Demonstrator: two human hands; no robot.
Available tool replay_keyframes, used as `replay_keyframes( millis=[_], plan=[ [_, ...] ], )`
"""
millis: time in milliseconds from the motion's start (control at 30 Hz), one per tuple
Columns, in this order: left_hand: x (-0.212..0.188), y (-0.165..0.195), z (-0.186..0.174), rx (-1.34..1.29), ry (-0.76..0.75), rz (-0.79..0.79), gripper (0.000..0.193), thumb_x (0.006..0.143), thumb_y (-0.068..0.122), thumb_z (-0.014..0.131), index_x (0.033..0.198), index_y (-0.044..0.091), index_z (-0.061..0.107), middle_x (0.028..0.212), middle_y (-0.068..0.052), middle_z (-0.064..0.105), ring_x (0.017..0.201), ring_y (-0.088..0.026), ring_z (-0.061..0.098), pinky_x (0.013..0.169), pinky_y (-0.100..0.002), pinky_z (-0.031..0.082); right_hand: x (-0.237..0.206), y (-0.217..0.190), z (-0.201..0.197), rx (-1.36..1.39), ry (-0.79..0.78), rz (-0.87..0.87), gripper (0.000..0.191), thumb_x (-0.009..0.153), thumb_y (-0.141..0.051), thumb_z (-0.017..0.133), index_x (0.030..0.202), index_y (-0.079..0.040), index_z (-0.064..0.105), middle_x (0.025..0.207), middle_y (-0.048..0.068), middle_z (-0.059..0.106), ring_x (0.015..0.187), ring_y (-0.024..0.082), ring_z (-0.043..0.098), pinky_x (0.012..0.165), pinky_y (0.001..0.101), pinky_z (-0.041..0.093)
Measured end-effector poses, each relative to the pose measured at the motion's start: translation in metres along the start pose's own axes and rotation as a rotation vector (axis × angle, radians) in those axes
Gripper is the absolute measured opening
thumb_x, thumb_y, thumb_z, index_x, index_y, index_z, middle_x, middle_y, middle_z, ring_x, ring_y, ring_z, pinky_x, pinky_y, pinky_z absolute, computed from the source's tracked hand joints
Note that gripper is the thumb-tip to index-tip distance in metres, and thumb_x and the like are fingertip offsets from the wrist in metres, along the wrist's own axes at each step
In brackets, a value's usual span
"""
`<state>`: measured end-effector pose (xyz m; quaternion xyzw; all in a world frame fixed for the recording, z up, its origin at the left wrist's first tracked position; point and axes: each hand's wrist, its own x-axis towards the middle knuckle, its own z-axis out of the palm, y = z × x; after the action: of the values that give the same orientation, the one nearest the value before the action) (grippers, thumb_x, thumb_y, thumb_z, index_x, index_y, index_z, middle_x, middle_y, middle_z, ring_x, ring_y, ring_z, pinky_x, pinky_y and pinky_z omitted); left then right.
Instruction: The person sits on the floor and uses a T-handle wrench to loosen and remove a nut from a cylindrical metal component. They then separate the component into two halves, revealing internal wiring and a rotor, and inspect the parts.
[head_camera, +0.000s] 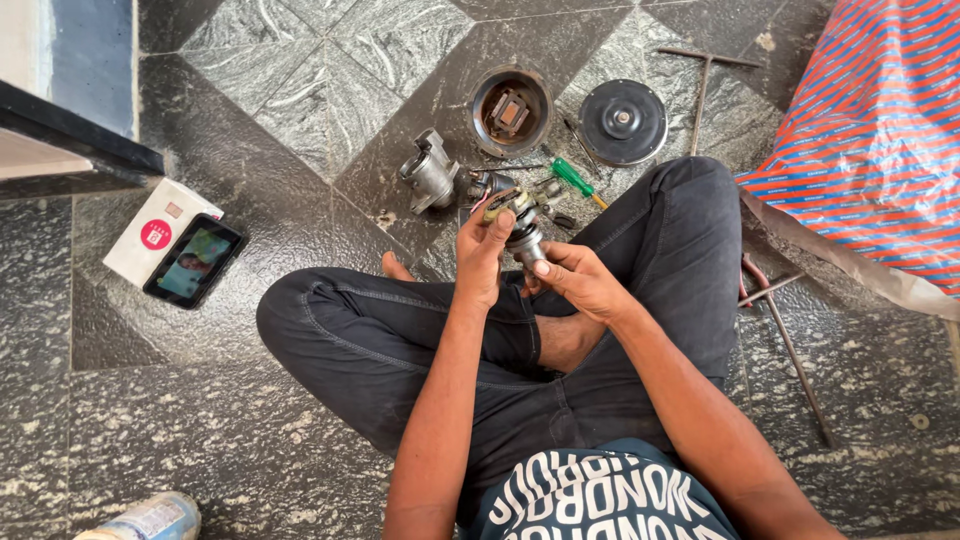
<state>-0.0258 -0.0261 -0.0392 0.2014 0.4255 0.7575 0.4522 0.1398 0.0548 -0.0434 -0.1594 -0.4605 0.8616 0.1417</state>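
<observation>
Metal motor part (520, 228) clenched between left hand (480, 255) and right hand (580, 280) grips, above lap.

both hands meet above crossed legs, left hand (482, 255) fingers curled closed, right hand (580, 280) cupped beside it, forearms converging.

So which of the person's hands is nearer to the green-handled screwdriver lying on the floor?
The right hand, though only slightly. The green-handled screwdriver lies on the floor just beyond it, while the left hand sits further to the side. Both hands grip a small metal part.
</observation>
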Motion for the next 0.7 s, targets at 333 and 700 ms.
replay_keyframes(
  millis=[333, 700],
  plan=[
    [-0.001, 0.000, 0.002, 0.026, 0.058, 0.061, 0.069, 0.087, 0.051, 0.081, 0.131, 0.000, 0.065, 0.108, -0.004, 0.074, 0.097, -0.010, 0.071, 0.087, -0.025, 0.057, 0.002, -0.003, 0.002, -0.056, 0.013, 0.045, 0.039, 0.101, -0.024, 0.068, 0.126, 0.006, 0.065, 0.096, 0.008, 0.070, 0.090, 0.017, 0.068, 0.084, 0.0349, 0.057],
    [0.001, -0.005, -0.010, 0.039, 0.119, 0.043, 0.061, 0.090, 0.051, 0.080, 0.125, 0.001, 0.071, 0.080, 0.009, 0.060, 0.060, 0.001, 0.038, 0.051, -0.019, 0.027, 0.006, 0.002, -0.001, -0.046, -0.021, 0.099, 0.039, 0.103, -0.026, 0.065, 0.125, 0.006, 0.064, 0.099, 0.010, 0.071, 0.094, 0.018, 0.070, 0.087, 0.0358, 0.057]
  ],
)
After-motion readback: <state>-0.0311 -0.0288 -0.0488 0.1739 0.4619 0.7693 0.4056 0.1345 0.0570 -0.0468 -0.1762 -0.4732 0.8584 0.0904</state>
